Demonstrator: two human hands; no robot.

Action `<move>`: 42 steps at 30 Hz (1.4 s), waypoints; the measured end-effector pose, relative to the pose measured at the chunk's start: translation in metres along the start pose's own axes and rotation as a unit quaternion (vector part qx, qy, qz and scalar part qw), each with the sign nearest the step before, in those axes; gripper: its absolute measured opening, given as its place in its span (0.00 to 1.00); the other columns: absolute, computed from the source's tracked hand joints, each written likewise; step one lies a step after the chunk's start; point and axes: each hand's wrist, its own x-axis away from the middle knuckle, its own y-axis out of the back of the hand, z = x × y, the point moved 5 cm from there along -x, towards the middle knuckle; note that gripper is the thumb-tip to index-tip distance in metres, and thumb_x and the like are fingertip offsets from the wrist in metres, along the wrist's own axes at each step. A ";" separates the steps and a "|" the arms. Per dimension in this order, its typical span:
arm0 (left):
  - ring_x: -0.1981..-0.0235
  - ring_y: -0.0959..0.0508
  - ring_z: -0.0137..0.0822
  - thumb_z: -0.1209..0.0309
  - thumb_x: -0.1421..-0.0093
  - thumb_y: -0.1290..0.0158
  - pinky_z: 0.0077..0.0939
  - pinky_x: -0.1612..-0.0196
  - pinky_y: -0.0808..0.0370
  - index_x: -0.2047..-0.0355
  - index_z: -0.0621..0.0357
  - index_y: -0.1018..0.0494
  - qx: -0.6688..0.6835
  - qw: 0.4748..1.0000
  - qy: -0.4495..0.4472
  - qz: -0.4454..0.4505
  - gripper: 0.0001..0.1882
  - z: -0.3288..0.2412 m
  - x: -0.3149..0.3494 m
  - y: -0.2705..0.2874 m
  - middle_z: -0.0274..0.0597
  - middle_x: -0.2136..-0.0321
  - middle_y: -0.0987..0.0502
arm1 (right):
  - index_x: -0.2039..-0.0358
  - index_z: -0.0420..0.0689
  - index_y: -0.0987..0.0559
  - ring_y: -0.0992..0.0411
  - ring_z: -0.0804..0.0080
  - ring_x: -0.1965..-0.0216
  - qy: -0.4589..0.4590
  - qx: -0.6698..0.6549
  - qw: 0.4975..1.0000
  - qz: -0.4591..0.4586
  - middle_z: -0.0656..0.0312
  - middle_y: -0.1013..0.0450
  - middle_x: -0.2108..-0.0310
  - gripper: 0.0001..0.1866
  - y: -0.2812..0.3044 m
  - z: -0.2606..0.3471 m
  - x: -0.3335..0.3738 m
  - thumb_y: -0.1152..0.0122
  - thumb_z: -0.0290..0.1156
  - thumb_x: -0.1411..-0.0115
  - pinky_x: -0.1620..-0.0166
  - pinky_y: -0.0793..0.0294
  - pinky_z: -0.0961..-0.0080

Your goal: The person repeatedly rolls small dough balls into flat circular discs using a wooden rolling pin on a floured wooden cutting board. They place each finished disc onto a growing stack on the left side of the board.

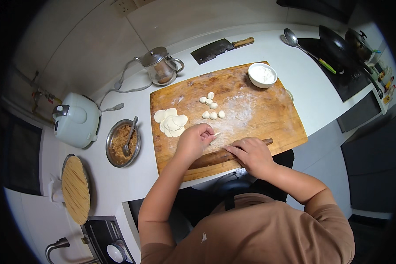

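On the floured wooden cutting board [277, 119], my left hand [197, 140] pinches the edge of a small dough wrapper [214, 135], seen nearly edge-on and partly hidden by the fingers. My right hand [251, 154] is on the dark wooden rolling pin [213, 158], its fingers over the wood near the right end. The pin lies slantwise along the board's near edge. Left of my left hand, round flat dough wrappers [171, 122] overlap in a pile. Several small dough pieces [213, 115] rest beyond my hands in two groups.
A white bowl of flour [262, 75] stands on the board's far right corner. Left of the board sits a metal bowl of filling [119, 147] with a spoon. A cleaver [213, 50] and a kettle [160, 70] are behind; a slotted spoon [291, 38] lies by the stove.
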 end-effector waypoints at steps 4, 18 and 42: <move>0.66 0.19 0.36 0.71 0.42 0.38 0.28 0.60 0.22 0.62 0.60 0.21 -0.025 0.989 -0.143 -0.040 0.09 -0.017 0.027 -0.002 0.44 0.69 0.19 | 0.47 0.51 0.22 0.27 0.62 0.55 0.004 -0.009 1.000 0.008 0.63 0.24 0.57 0.22 0.007 -0.002 0.007 0.43 0.30 0.43 0.53 0.28 0.65; 0.28 0.47 0.47 0.63 0.41 0.43 0.52 0.28 0.53 0.31 0.56 0.44 -0.359 0.926 -0.120 -0.006 0.39 0.014 0.066 -0.011 0.48 0.30 0.44 | 0.41 0.41 0.29 0.31 0.53 0.45 -0.009 0.031 0.999 0.027 0.53 0.27 0.47 0.31 0.010 -0.026 -0.022 0.37 0.44 0.42 0.42 0.32 0.60; 0.33 0.36 0.47 0.63 0.36 0.47 0.45 0.32 0.41 0.35 0.61 0.37 -0.312 0.942 -0.106 -0.063 0.30 0.029 0.067 0.012 0.49 0.34 0.36 | 0.39 0.35 0.32 0.36 0.46 0.38 -0.013 0.017 0.999 0.025 0.44 0.33 0.41 0.38 -0.004 -0.019 -0.032 0.37 0.48 0.42 0.37 0.37 0.56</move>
